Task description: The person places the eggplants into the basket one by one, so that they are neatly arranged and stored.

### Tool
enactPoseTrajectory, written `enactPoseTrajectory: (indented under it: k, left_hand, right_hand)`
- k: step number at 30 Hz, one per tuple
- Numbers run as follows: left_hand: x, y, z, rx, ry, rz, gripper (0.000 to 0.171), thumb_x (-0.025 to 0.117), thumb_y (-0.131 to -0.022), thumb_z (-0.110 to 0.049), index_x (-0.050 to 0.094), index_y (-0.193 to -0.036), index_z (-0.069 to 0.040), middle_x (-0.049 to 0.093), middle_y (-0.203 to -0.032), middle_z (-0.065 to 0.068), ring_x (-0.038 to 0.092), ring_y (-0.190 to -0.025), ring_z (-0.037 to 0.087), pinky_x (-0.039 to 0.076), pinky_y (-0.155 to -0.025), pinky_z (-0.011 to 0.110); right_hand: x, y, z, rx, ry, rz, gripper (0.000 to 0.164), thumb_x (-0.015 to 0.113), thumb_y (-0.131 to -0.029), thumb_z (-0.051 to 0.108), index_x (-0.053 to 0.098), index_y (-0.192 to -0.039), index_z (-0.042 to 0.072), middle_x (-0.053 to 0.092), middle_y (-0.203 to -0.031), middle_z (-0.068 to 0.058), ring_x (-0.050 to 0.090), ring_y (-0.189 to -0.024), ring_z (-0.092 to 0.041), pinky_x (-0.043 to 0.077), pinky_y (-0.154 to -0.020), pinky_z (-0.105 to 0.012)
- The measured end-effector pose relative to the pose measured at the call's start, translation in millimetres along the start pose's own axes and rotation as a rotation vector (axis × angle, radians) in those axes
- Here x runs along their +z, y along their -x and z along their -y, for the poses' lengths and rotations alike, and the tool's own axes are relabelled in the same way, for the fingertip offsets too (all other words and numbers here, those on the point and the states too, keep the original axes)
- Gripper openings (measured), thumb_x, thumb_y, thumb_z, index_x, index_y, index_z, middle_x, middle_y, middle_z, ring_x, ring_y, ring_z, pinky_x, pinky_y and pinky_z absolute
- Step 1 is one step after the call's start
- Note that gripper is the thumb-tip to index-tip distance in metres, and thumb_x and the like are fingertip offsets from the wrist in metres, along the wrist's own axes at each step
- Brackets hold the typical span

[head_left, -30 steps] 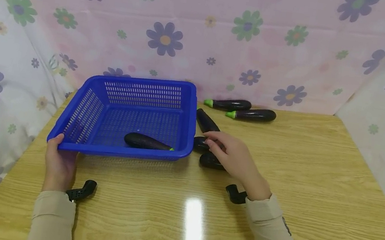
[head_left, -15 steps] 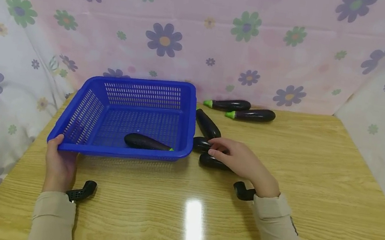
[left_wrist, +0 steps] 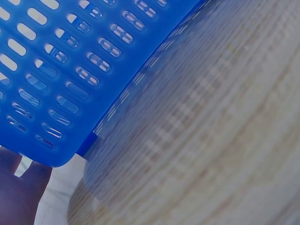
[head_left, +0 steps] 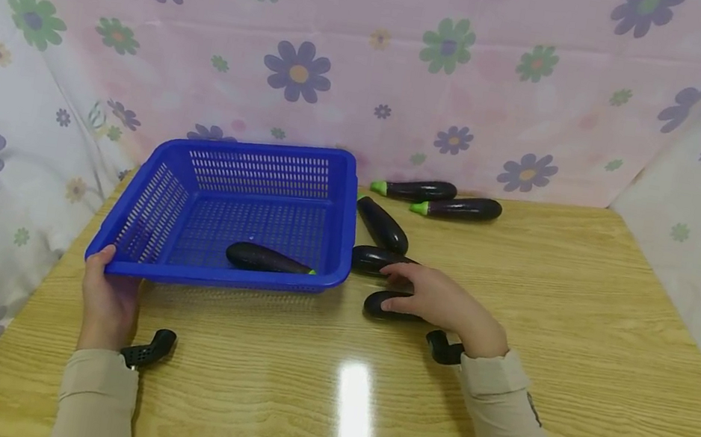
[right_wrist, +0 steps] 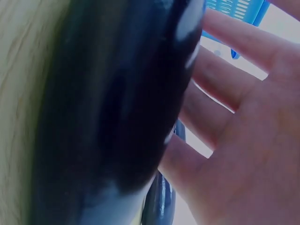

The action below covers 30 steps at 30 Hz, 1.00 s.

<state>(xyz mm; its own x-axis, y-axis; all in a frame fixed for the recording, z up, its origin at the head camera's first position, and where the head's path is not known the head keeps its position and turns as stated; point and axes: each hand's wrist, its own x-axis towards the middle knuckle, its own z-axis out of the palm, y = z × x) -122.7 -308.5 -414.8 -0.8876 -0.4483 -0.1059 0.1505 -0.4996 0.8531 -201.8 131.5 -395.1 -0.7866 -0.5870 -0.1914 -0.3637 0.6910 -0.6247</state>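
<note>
My left hand [head_left: 108, 299] grips the near left corner of a blue plastic basket [head_left: 226, 280], thumb over the rim. In the left wrist view, part of that hand [left_wrist: 21, 192] is below the slotted wall [left_wrist: 70, 79]. One eggplant [head_left: 266, 259] lies inside the basket. To its right, my right hand [head_left: 440, 304] is over the nearest eggplant [head_left: 378, 305], thumb on its top and fingers at its far side. In the right wrist view, this eggplant [right_wrist: 112, 103] hides the fingertips, while the fingers [right_wrist: 220, 77] look fairly straight and spread. Another eggplant [head_left: 371, 259] lies just beyond.
An eggplant [head_left: 383, 226] slants beside the basket's right side. Two more eggplants [head_left: 422, 191] with green caps lie near the back edge. The wood-grain table [head_left: 271, 388] is bounded by flowered cloth walls [head_left: 374, 63]. Black camera mounts [head_left: 150, 349] stick out from both wrists.
My right hand first drew back to the right, then lowered over the nearest eggplant. That eggplant shifted slightly toward me, away from its neighbour. The left hand and basket stayed put.
</note>
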Motion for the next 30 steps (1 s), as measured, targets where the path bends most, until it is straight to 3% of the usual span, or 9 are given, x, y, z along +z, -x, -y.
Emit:
enactPoseTrajectory:
  k: [11,18,26,30]
  left_hand:
    - [-0.1,-0.4,0.3,0.004,-0.005,-0.002,0.050,0.043,-0.092,-0.030,0.023,-0.137,-0.024,0.035,-0.143,-0.001,0.029,-0.131,0.017,0.018,-0.110,0.028]
    - [0.6,-0.7,1.1,0.020,-0.008,-0.015,0.047,0.043,-0.091,-0.030,0.027,-0.136,-0.025,0.037,-0.141,-0.001,0.032,-0.129,0.017,0.020,-0.108,0.028]
    - [-0.4,-0.2,1.5,0.016,-0.002,0.000,0.049,0.042,-0.092,-0.030,0.024,-0.137,-0.024,0.035,-0.143,0.000,0.029,-0.132,0.017,0.018,-0.110,0.027]
    - [-0.8,-0.4,2.2,0.026,-0.003,0.007,0.049,0.043,-0.092,-0.030,0.024,-0.137,-0.024,0.035,-0.143,0.001,0.029,-0.132,0.018,0.018,-0.110,0.028]
  right_hand:
    - [-0.3,2.4,-6.7,0.045,0.028,-0.014,0.055,0.059,-0.086,0.043,0.050,-0.130,0.010,0.059,-0.119,-0.007,0.053,-0.111,-0.025,0.040,-0.093,-0.045]
    - [-0.8,2.3,-5.7,0.065,-0.008,0.052,0.060,0.067,-0.081,0.039,0.048,-0.132,0.013,0.057,-0.123,-0.007,0.052,-0.115,-0.024,0.040,-0.095,-0.044]
    - [0.3,2.7,-3.3,0.053,0.100,0.060,0.059,0.072,-0.078,0.031,0.052,-0.128,0.009,0.052,-0.131,-0.012,0.045,-0.122,-0.031,0.035,-0.100,-0.047]
    - [0.3,1.6,-2.6,0.057,0.147,0.054,0.053,0.072,-0.078,0.031,0.056,-0.124,0.009,0.054,-0.126,-0.012,0.048,-0.118,-0.032,0.036,-0.099,-0.047]
